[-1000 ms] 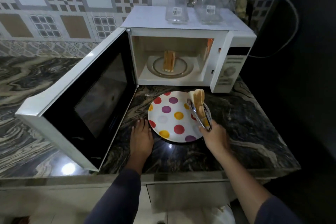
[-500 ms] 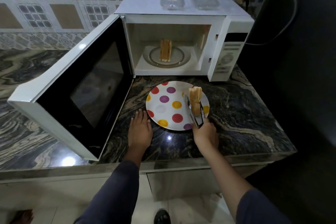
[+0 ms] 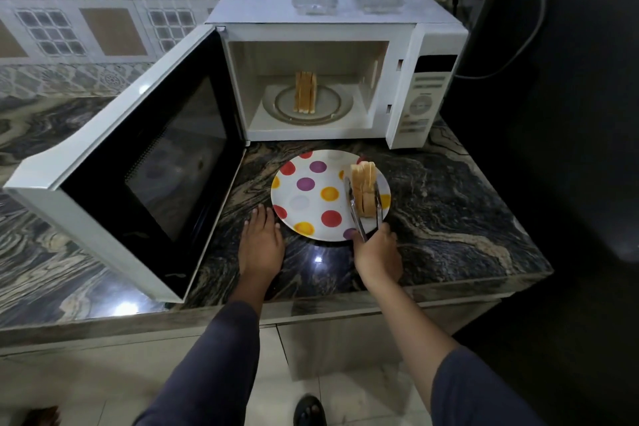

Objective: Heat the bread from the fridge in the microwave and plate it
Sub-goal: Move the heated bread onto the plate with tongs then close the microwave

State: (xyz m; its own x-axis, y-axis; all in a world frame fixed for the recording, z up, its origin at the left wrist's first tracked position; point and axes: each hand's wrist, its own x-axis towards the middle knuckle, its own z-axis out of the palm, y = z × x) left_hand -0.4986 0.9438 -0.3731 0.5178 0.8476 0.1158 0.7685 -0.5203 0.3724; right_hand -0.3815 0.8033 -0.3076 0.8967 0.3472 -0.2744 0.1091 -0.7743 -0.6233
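Over the plate (image 3: 332, 180), right hand (image 3: 377, 252) grips tongs (image 3: 356, 214) clamping bread slices (image 3: 364, 183) upright; left hand (image 3: 261, 242) lies flat on bench (image 3: 449, 204). Bread judged light, soft, crushable: hold broad faces gently. Further slices (image 3: 305, 91) stand in microwave (image 3: 425, 93).

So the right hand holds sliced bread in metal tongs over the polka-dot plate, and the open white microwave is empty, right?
Not empty: the head view shows upright bread slices inside the open white microwave. The right hand, metal tongs, sliced bread and polka-dot plate are as stated.
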